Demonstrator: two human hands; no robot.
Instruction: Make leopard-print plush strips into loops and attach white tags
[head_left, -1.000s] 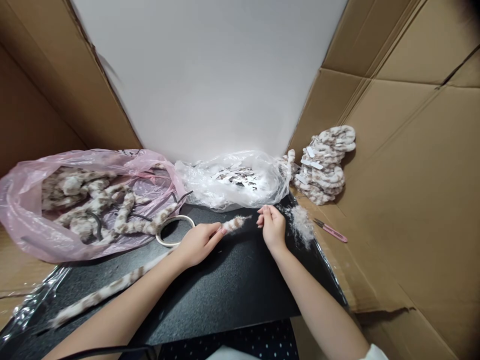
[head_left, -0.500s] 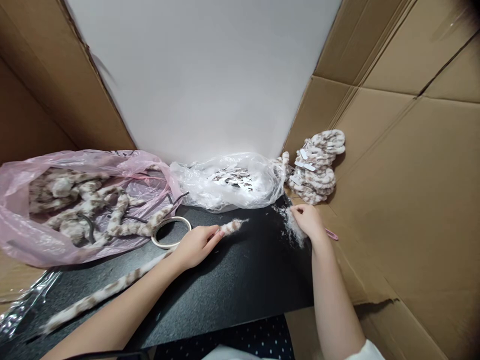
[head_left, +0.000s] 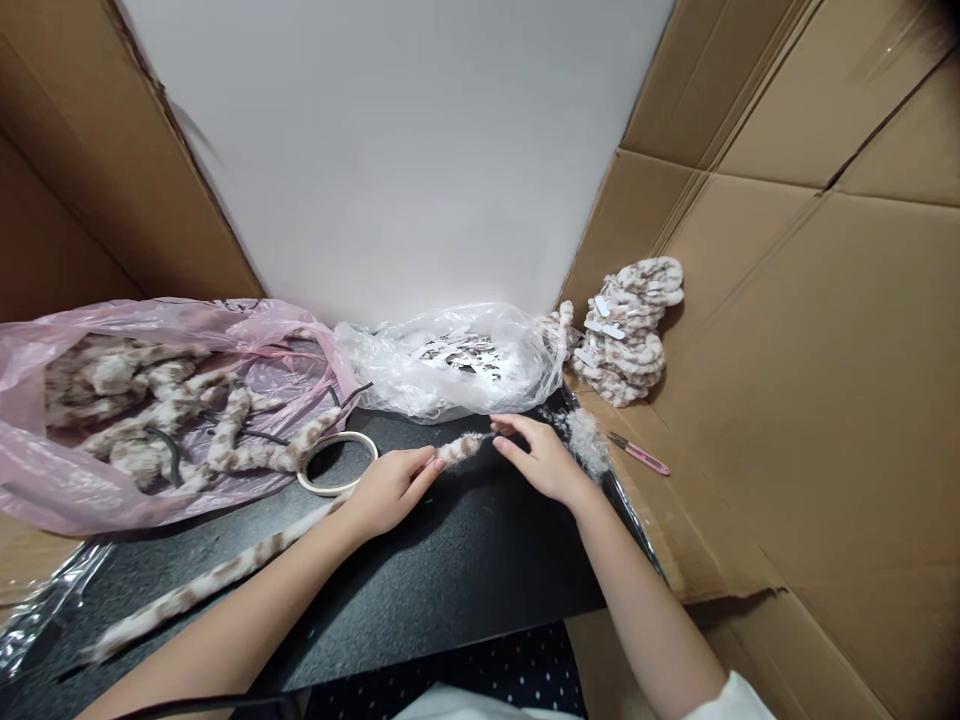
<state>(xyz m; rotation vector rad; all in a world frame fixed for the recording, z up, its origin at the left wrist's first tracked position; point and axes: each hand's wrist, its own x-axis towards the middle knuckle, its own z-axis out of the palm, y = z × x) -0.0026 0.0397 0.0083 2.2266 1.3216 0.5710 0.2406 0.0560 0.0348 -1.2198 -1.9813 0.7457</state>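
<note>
My left hand is closed on a furry white-and-brown strip, whose short end sticks out past the thumb. The rest of the strip runs under my left forearm to the lower left of the dark tabletop, where a thin dark end shows. At the short end's thin, wispy tip is my right hand, its thumb and fingers slightly apart around the tip. A pile of loose white fluff lies just beyond my right hand. Beside my left wrist rests a roll of tape.
A pink plastic bag with furry strips lies at left. Behind my hands is a clear bag with flat white pieces. Tagged furry bundles stand at back right, near a pink-handled cutter. Cardboard walls surround the black tabletop.
My right hand has moved left from the fluff pile to the strip's tip, and its fingers have parted. The cutter it covered now shows. My left hand keeps its hold.
</note>
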